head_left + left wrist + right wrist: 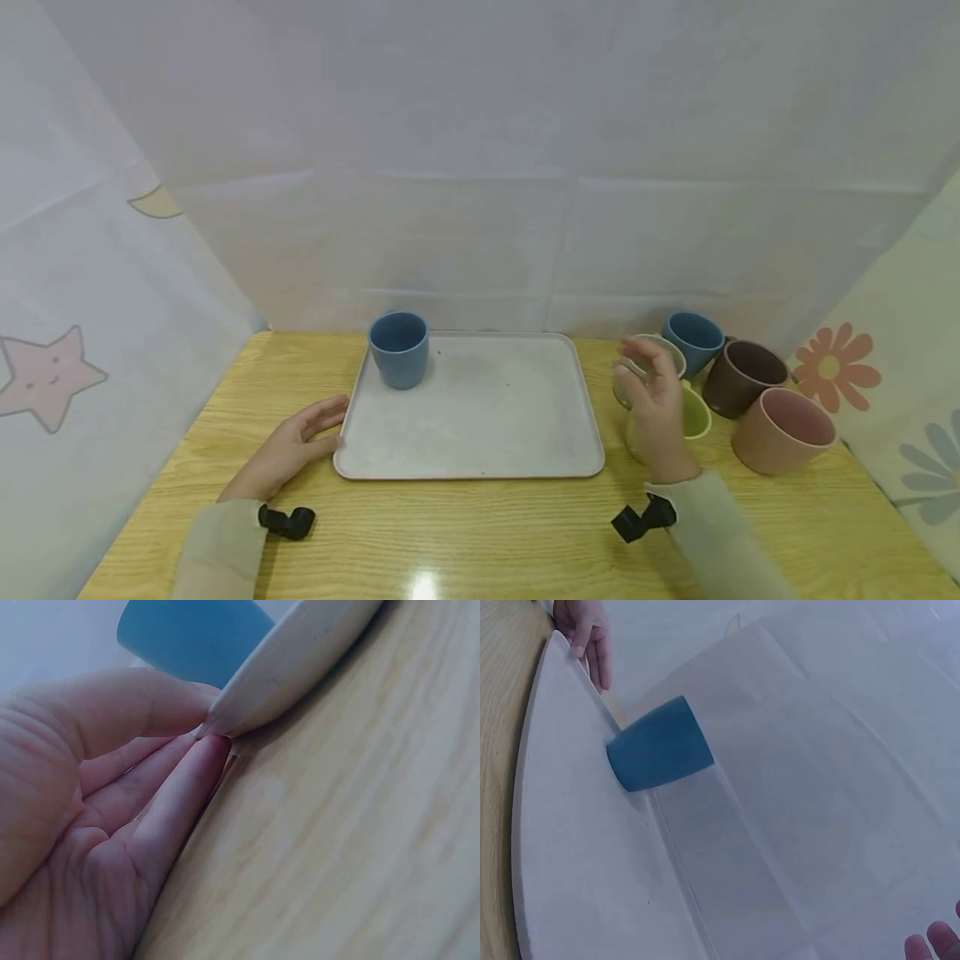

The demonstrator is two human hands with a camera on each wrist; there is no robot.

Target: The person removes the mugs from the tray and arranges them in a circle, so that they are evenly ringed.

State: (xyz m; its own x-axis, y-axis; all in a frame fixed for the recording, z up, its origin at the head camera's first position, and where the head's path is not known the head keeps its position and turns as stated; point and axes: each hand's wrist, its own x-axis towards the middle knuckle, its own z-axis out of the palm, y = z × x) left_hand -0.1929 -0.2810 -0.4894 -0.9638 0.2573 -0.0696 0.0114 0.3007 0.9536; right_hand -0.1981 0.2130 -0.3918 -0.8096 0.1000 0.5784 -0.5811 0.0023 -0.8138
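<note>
My left hand (292, 446) is at the left edge of a white tray (480, 433). In the left wrist view, its thumb and fingertips pinch the tray's rim (262, 682). A blue mug (400, 354) stands upright at the tray's back left corner. On the right, my right hand (660, 408) hovers with bent, spread fingers by a whitish mug (669, 350), partly covering it and a yellow-green mug (697, 417). Nothing shows in its grasp; only its fingertips (941, 941) appear in the right wrist view.
Beside the right hand stand another blue mug (693, 340), a dark brown mug (744, 379) and a pink mug (783, 432). They are grouped closely on the wooden table (480, 533). A pale cloth backdrop (480, 167) rises behind the tray.
</note>
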